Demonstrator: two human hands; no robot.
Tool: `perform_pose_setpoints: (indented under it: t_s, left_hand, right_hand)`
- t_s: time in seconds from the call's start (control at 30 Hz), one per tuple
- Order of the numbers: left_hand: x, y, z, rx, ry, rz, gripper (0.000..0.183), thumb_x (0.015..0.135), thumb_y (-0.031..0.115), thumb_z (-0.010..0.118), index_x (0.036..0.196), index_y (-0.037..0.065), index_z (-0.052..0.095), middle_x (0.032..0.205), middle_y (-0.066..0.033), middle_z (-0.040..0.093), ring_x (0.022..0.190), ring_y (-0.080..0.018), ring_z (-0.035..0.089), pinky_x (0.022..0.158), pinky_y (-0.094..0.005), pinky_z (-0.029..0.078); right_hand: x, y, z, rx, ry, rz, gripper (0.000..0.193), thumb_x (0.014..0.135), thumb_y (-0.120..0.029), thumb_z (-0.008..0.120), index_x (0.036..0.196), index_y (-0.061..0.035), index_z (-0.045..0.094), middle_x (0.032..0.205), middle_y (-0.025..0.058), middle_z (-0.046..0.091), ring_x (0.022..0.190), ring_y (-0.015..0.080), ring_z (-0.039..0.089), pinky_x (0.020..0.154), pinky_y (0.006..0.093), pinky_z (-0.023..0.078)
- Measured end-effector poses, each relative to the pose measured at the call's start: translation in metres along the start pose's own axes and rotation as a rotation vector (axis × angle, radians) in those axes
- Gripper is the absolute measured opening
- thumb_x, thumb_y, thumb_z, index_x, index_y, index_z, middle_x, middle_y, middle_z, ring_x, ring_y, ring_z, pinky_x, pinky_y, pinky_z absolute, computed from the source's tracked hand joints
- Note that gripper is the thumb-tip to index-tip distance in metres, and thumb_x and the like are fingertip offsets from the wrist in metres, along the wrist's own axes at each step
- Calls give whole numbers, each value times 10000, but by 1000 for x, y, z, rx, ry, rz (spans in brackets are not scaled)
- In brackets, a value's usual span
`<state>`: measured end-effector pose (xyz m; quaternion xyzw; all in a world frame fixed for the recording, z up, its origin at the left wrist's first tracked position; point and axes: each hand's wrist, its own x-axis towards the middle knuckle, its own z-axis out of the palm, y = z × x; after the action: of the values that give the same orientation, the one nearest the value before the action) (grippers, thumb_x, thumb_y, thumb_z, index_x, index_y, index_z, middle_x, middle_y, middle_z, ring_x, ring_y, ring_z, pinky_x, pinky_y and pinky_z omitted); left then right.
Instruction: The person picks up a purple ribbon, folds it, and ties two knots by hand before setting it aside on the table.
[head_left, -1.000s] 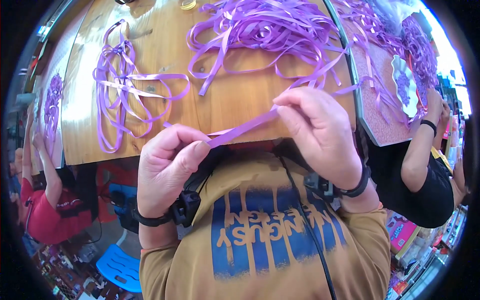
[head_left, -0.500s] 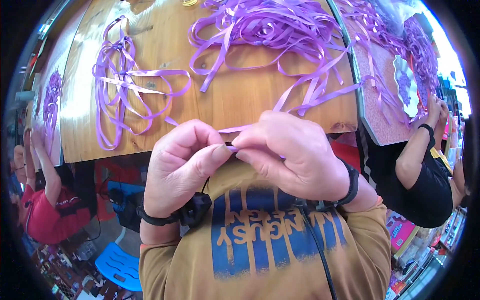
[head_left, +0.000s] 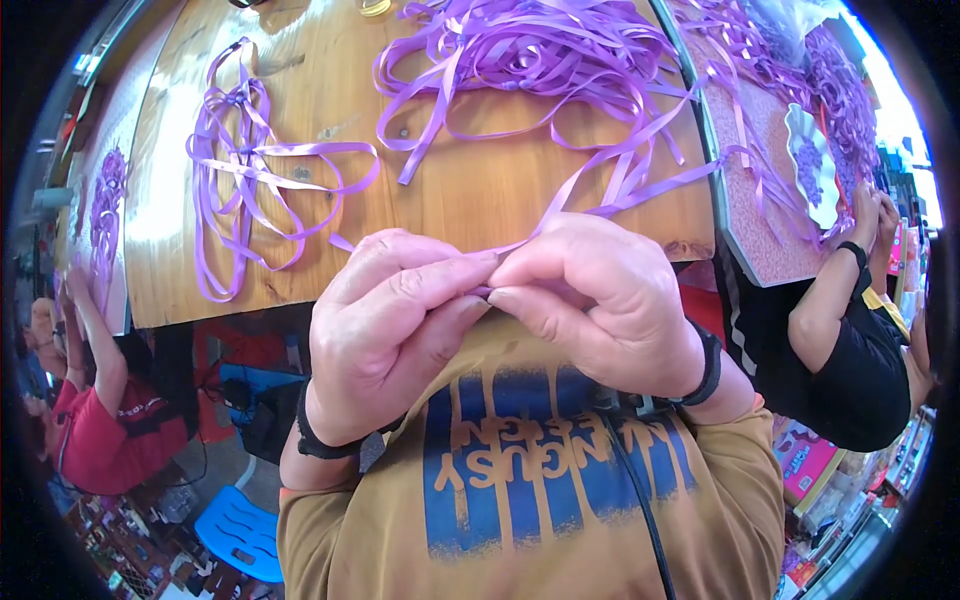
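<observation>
Head view: by the brown wooden worktop's [head_left: 430, 205] near edge, our left hand [head_left: 385, 320] and right hand [head_left: 605, 305], nearly closed, pinch flat purple ribbon [head_left: 516, 245]; keep it untwisted.

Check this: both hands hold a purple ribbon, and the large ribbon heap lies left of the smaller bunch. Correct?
Not quite: in the head view, the large ribbon heap lies right of the smaller bunch. The left hand and right hand do hold a purple ribbon.
</observation>
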<state>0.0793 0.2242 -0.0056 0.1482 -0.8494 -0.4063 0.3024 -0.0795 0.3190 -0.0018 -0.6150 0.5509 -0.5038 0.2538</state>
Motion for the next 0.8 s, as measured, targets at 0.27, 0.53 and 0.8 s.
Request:
perform_pose_setpoints:
  t_s: [0.27,0.53,0.8]
  left_hand:
    - [-8,-6,-15,-443,-153,-371,68,774,44,594,739,-13,580,726,-72,559,645,-152,512,596,-271,401]
    - [6,4,2,-338,104,-233,69,775,39,619,831,6,641,748,-66,596,675,-139,544,607,-237,407]
    - [15,7,-3,136,-136,-79,47,745,28,609,782,14,582,708,-67,549,678,-195,528,663,-289,390]
  right_hand:
    - [-2,7,-2,-93,-19,-26,114,724,-22,655,828,-23,607,702,89,574,609,241,549,540,301,421]
    - [3,1,1,-182,-93,-109,130,731,-21,648,853,-10,605,669,116,546,588,268,553,505,327,428]
    - [-3,10,-5,-211,0,-88,188,698,12,665,876,-3,606,723,112,588,633,249,581,550,298,453]
